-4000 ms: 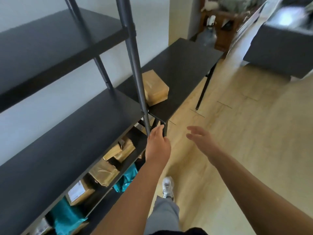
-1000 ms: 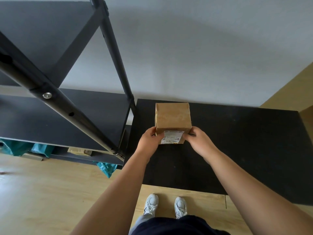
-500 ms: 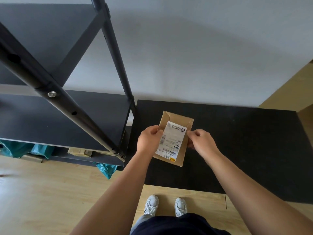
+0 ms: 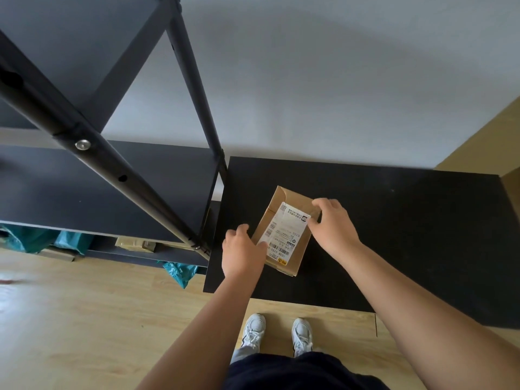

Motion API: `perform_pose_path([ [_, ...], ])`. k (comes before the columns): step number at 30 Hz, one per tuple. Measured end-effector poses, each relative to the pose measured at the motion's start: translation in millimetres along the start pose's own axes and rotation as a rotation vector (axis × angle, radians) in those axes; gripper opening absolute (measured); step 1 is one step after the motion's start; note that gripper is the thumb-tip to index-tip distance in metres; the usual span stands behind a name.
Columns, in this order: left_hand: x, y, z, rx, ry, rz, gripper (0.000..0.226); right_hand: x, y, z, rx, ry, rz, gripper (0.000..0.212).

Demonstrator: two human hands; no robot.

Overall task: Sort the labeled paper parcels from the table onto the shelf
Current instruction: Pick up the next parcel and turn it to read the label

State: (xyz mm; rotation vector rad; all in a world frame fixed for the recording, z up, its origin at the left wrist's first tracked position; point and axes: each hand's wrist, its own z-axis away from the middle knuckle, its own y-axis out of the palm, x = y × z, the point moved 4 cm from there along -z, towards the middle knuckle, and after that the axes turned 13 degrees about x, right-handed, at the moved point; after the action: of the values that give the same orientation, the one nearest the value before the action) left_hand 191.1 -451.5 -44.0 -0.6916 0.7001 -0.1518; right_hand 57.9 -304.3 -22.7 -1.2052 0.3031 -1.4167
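Observation:
A brown paper parcel [image 4: 292, 250] with a white barcode label facing up is held just above the black table [image 4: 394, 235], tilted with its long side slanting to the upper left. My left hand [image 4: 243, 251] grips its near left corner. My right hand [image 4: 332, 225] holds its far right corner, fingers over the label's top edge. The black shelf [image 4: 92, 190] stands to the left of the table.
The shelf's front post [image 4: 81, 144] runs diagonally across the left. On a lower shelf level lie teal bags [image 4: 70, 242] and a brown parcel [image 4: 135, 244]. A grey wall is behind the table. Wooden floor and my white shoes [image 4: 277, 332] lie below.
A second ago the parcel stood on the table, label facing me. I tipped the label up, then turned the parcel clockwise; my left hand went to the near corner, my right to the far one.

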Motion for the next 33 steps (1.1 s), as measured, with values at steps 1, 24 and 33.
perform_pose_path([
  [1, 3, 0, 2, -0.002, -0.052, 0.04, 0.065, 5, 1, -4, 0.029, -0.037, 0.064, 0.054],
  [24, -40, 5, -13, 0.048, 0.126, 0.289, 0.06, -38, 7, 22, 0.033, 0.418, 0.09, 0.067],
  [33, -24, 34, 6, 0.03, -0.155, 0.376, 0.067, -33, -2, 17, -0.026, 0.193, 0.213, 0.083],
])
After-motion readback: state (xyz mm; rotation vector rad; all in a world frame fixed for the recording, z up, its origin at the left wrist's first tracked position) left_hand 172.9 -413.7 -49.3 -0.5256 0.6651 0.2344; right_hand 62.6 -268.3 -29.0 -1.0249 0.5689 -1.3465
